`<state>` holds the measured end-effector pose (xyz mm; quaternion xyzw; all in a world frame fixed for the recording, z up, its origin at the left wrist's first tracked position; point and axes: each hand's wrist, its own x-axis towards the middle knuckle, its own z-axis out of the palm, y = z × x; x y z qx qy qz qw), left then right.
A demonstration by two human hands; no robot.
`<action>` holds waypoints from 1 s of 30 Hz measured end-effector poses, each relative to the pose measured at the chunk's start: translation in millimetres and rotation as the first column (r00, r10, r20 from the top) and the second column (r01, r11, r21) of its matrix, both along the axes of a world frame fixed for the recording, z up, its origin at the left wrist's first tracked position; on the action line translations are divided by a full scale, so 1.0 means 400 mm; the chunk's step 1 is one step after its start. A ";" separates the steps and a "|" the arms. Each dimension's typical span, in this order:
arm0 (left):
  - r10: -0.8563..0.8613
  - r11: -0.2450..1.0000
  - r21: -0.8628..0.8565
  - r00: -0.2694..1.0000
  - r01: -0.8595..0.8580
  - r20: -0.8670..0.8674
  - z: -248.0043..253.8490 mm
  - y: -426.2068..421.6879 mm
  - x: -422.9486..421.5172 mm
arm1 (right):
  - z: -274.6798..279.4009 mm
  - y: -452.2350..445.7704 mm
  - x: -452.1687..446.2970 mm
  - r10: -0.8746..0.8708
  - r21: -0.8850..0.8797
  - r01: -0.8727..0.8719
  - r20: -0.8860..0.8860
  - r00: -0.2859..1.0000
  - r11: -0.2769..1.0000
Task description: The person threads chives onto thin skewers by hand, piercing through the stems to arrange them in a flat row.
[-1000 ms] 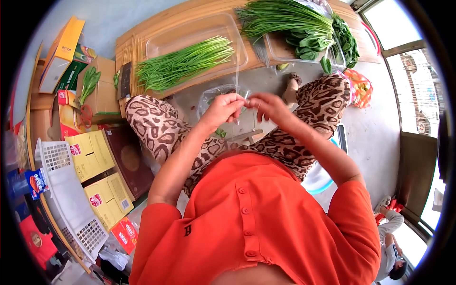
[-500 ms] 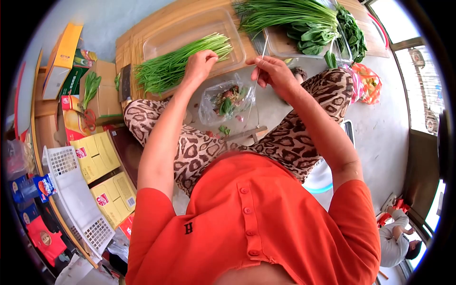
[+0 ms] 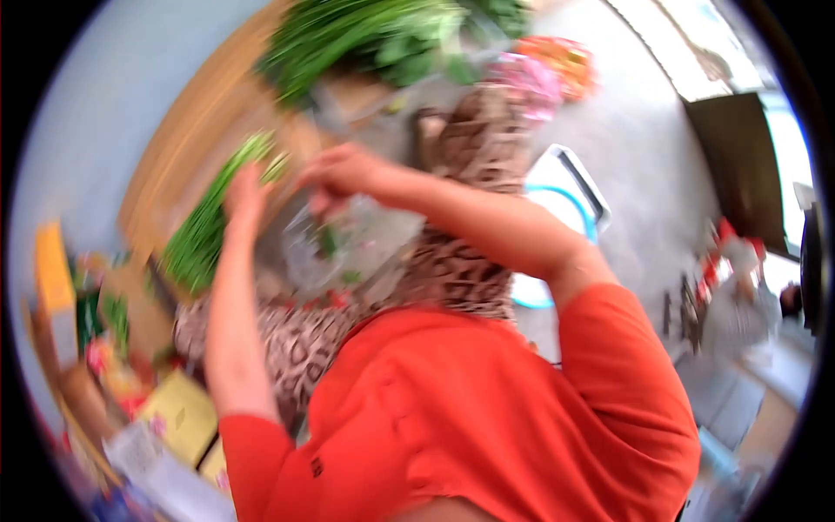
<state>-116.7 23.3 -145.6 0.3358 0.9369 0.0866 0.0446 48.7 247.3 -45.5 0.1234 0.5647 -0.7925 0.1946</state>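
Note:
The frame is smeared by motion. My left hand [image 3: 244,193] lies at the pale ends of a bunch of green chives [image 3: 204,231] on the wooden board; its fingers are too blurred to read. My right hand [image 3: 337,174] is right of it, above a clear plastic bag [image 3: 306,246] with scraps, its fingers bent and blurred; anything between them cannot be made out. Larger bunches of long green stalks [image 3: 335,39] and leafy greens [image 3: 417,48] are at the top of the board.
Pink and orange bags [image 3: 561,65] lie on the floor beyond my knee. A basin with a blue rim [image 3: 570,196] stands right of my leg. Yellow boxes [image 3: 178,419] are at lower left. Another person [image 3: 741,309] is at the far right.
The view has swung, so the board and greens appear further left. My left hand remains at the chives, and my right hand has come down over the plastic bag.

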 end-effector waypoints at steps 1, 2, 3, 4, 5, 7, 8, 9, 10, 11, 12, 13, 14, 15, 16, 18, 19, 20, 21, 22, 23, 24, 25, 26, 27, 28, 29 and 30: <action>-0.003 1.000 -0.013 1.000 0.004 0.022 0.001 -0.002 -0.003 | -0.001 0.003 0.007 0.015 -0.005 -0.016 -0.102 0.995 1.000; -0.051 0.998 -0.030 0.999 0.052 0.014 0.047 0.018 0.021 | 0.012 -0.002 0.009 -0.015 0.007 0.015 -0.086 0.996 1.000; -0.016 0.997 -0.074 1.000 0.017 0.016 0.061 0.028 0.029 | 0.003 -0.001 0.008 -0.007 -0.046 0.001 -0.122 0.992 0.999; -0.089 0.996 -0.035 0.995 0.087 -0.041 0.040 0.013 0.024 | 0.007 -0.001 0.013 -0.012 -0.041 0.007 -0.115 0.993 0.999; -0.081 0.997 -0.016 0.996 0.081 -0.027 0.063 0.035 0.044 | -0.007 -0.001 0.011 -0.027 -0.083 0.015 -0.145 0.989 0.996; -0.092 0.996 0.002 0.996 0.092 -0.008 0.091 0.049 0.060 | 0.016 0.008 0.019 -0.004 -0.017 0.001 -0.159 0.987 1.000; -0.098 0.995 0.018 0.995 0.099 -0.017 0.085 0.044 0.054 | 0.011 0.010 0.019 -0.028 -0.010 0.027 -0.152 0.988 1.000; -0.098 0.995 0.034 0.995 0.099 -0.027 0.081 0.040 0.049 | 0.005 0.008 0.015 -0.013 -0.015 0.010 -0.165 0.986 1.000; -0.114 0.993 0.041 0.993 0.115 -0.026 0.077 0.032 0.048 | -0.003 -0.002 0.013 0.007 -0.016 -0.010 -0.182 0.983 1.000; -0.119 0.993 0.013 0.992 0.120 -0.042 0.080 0.032 0.045 | -0.005 -0.001 0.015 0.009 -0.010 -0.011 -0.172 0.985 1.000; -0.124 0.992 -0.016 0.991 0.123 -0.056 0.084 0.031 0.043 | -0.006 0.001 0.017 -0.001 -0.008 -0.001 -0.169 0.986 1.000; -0.146 0.989 -0.004 0.986 0.147 -0.081 0.089 0.031 0.039 | -0.008 0.003 0.018 0.005 0.005 -0.004 -0.176 0.984 1.000; -0.152 0.988 -0.001 0.985 0.152 -0.078 0.083 0.028 0.037 | -0.011 0.004 0.019 0.013 0.018 -0.010 -0.183 0.983 1.000; -0.121 0.990 0.061 0.991 0.124 -0.052 0.078 0.020 0.030 | -0.017 0.003 0.017 0.010 0.017 -0.007 -0.182 0.983 1.000; -0.088 0.989 0.121 0.996 0.090 -0.027 0.074 0.012 0.020 | -0.027 0.001 0.012 0.015 0.036 -0.009 -0.191 0.982 0.999; -0.018 0.995 0.097 1.000 0.018 -0.001 0.044 -0.013 -0.015 | -0.043 -0.001 0.011 0.036 0.054 -0.026 -0.206 0.978 0.998; -0.032 0.971 0.236 0.999 0.032 -0.004 0.009 -0.035 -0.044 | -0.045 0.000 0.013 0.017 0.065 -0.005 -0.191 0.981 0.998; -0.029 0.931 0.363 0.999 0.036 -0.023 0.009 -0.074 -0.075 | -0.044 -0.008 0.004 0.015 0.071 -0.002 -0.187 0.982 0.997; 0.028 0.940 0.340 1.000 -0.030 0.009 0.059 -0.071 -0.071 | -0.054 -0.007 -0.001 0.037 0.098 -0.016 -0.214 0.976 0.995; 0.076 0.901 0.424 0.995 -0.095 0.060 0.086 -0.079 -0.081 | -0.027 -0.002 0.009 0.038 0.110 -0.020 -0.160 0.986 0.994; 0.168 0.799 0.519 0.942 -0.303 0.290 0.190 -0.047 -0.027 | -0.039 -0.007 0.000 0.043 0.162 -0.019 -0.143 0.989 0.987; 0.084 0.661 0.708 0.962 -0.249 0.260 0.224 -0.049 -0.029 | -0.052 -0.010 -0.004 0.027 0.166 -0.004 -0.138 0.990 0.986; 0.145 0.588 0.751 0.952 -0.301 0.268 0.301 -0.036 -0.007 | -0.047 -0.014 -0.006 0.024 0.194 -0.001 -0.117 0.993 0.981; 0.197 0.552 0.765 0.943 -0.332 0.268 0.355 -0.048 -0.010 | -0.049 -0.013 -0.008 0.037 0.195 -0.004 -0.165 0.986 0.981; 0.128 0.323 0.902 0.958 -0.286 0.258 0.403 -0.036 0.000 | -0.031 -0.018 -0.005 0.019 0.135 -0.003 -0.116 0.993 0.991; 0.029 0.249 0.951 0.983 -0.180 0.179 0.483 -0.031 0.027 | -0.015 -0.023 0.001 -0.011 0.114 0.023 -0.102 0.995 0.993; -0.001 0.163 0.974 0.987 -0.157 0.160 0.541 -0.034 0.045 | -0.014 -0.028 0.005 -0.012 0.114 0.027 -0.135 0.991 0.993; -0.042 0.072 0.989 0.990 -0.128 0.131 0.578 -0.042 0.064 | -0.015 -0.030 0.005 -0.024 0.118 0.044 -0.169 0.985 0.992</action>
